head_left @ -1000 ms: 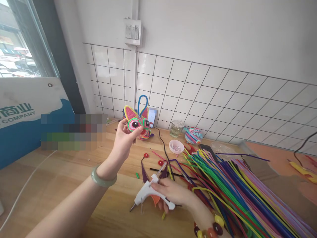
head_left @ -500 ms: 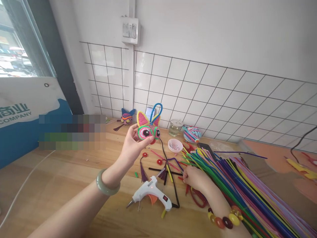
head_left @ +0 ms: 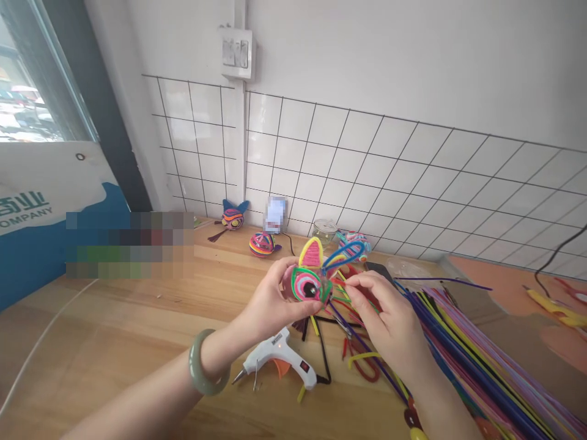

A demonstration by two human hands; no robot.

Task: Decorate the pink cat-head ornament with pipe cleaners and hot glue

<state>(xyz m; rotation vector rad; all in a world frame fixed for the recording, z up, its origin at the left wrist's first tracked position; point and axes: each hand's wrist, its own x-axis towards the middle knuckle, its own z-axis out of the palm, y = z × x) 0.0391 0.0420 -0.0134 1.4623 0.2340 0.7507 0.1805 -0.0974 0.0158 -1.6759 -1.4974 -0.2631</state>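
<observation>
A colourful pipe-cleaner animal head (head_left: 306, 286) with a pink and yellow ear and a blue loop on top is held in my left hand (head_left: 275, 299), thumb across its lower front. My right hand (head_left: 389, 311) is at its right side, thumb and forefinger pinched on a small red piece (head_left: 340, 282) close to the head. Below them the white glue gun (head_left: 279, 354) lies on its side, nozzle pointing left. Under and behind my right hand runs a bundle of coloured pipe cleaners (head_left: 486, 354).
On the wooden table (head_left: 137, 342), a blue-eared figure (head_left: 233, 217), a striped round figure (head_left: 263, 244), a lit phone (head_left: 275, 214) and a glass jar (head_left: 324, 230) stand near the wall. Loose pipe cleaners and a black cord lie around the glue gun.
My left hand has moved right and slightly down with the animal head, which has turned. My right hand has risen from the table to the head with the red piece.
</observation>
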